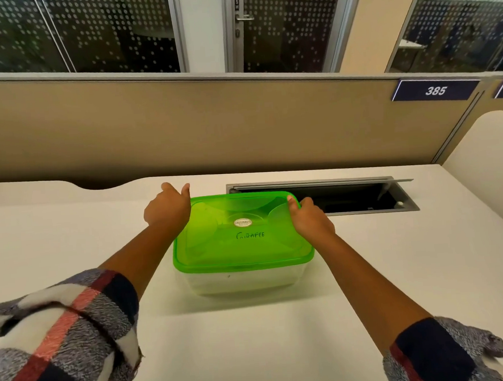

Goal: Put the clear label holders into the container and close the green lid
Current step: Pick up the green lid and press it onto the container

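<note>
Green lid (241, 229) seated on container (241, 280), white tabletop (284, 336). Left hand (167, 208) curled at far-left corner; right hand (310, 217) gripping far-right lid edge.

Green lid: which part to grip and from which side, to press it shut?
Grip the green lid at its far corners, coming from both short sides, probably thumbs on top and fingers under the rim. It lies flat on the container, and its raised rim overhangs there. The left hand and right hand already sit at those corners.
</note>
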A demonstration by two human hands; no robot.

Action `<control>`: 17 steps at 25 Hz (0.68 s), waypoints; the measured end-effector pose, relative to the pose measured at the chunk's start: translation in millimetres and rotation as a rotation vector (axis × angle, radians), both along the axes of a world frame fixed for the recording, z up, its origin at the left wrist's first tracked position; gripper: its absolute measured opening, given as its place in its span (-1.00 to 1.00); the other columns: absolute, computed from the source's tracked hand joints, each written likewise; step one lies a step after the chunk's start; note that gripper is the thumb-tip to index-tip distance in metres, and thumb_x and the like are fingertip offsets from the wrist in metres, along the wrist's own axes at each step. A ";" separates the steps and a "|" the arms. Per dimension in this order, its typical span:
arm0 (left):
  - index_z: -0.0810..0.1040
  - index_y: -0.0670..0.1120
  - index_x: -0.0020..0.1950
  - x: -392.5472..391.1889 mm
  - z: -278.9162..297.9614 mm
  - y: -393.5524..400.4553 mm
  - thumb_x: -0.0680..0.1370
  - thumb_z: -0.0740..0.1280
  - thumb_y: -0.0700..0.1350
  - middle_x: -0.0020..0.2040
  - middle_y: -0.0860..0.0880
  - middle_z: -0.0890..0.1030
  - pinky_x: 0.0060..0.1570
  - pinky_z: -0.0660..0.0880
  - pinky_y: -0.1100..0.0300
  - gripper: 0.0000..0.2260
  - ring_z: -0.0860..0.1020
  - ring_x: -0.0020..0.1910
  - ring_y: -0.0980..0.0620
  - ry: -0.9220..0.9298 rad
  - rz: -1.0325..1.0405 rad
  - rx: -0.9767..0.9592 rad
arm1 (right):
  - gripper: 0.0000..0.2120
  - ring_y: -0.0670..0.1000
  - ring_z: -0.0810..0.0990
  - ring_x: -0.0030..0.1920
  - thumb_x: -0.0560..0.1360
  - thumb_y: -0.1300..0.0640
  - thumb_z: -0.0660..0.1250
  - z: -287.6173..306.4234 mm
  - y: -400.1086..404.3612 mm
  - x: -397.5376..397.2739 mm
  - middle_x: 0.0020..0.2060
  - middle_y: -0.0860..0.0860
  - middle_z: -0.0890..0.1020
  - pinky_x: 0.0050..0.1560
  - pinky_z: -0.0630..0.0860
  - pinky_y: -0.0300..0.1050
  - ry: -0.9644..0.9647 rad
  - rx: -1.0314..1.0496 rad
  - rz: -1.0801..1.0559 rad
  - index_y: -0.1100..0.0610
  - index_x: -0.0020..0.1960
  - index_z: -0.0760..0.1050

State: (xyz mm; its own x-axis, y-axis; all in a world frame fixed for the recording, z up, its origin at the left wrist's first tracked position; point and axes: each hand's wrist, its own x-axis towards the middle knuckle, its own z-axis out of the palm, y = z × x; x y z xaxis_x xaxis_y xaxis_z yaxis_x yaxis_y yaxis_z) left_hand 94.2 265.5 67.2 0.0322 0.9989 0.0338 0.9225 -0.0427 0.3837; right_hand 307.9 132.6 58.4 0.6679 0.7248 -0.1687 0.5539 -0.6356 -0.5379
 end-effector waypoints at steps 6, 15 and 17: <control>0.35 -0.28 0.25 -17.5 -6.6 -39.3 0.56 -0.04 0.25 0.21 -0.31 0.52 0.17 0.46 -0.09 -0.38 0.53 0.14 -0.31 -0.037 -0.060 -0.192 | -0.27 0.24 0.55 0.12 0.51 -0.33 -0.12 -6.3 -34.3 -2.0 0.18 0.26 0.55 0.15 0.45 0.04 0.091 -0.077 -0.030 0.26 0.23 0.40; 0.35 -0.33 0.23 -22.7 -10.7 -77.0 0.62 -0.03 0.08 0.24 -0.35 0.49 0.18 0.37 -0.07 -0.51 0.44 0.23 -0.32 -0.228 0.091 -0.171 | -0.32 0.24 0.50 0.19 0.58 -0.22 -0.13 -2.8 -48.3 -16.1 0.16 0.27 0.56 0.14 0.41 0.02 0.096 0.015 -0.162 0.31 0.13 0.51; 0.35 -0.34 0.23 -22.0 -12.0 -75.0 0.62 -0.02 0.08 0.23 -0.36 0.49 0.17 0.37 -0.07 -0.51 0.45 0.23 -0.33 -0.245 0.093 -0.164 | -0.33 0.24 0.50 0.18 0.58 -0.21 -0.12 -4.0 -47.9 -15.9 0.15 0.27 0.56 0.13 0.42 0.01 0.090 0.022 -0.159 0.31 0.12 0.51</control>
State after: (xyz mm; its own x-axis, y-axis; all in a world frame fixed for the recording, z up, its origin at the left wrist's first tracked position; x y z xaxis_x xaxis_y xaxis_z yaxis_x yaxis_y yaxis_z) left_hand 72.2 190.5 55.1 -0.0485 0.9899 -0.1328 0.7990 0.1183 0.5896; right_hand 292.0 84.7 54.4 0.7572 0.6156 -0.2183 0.3965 -0.6988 -0.5953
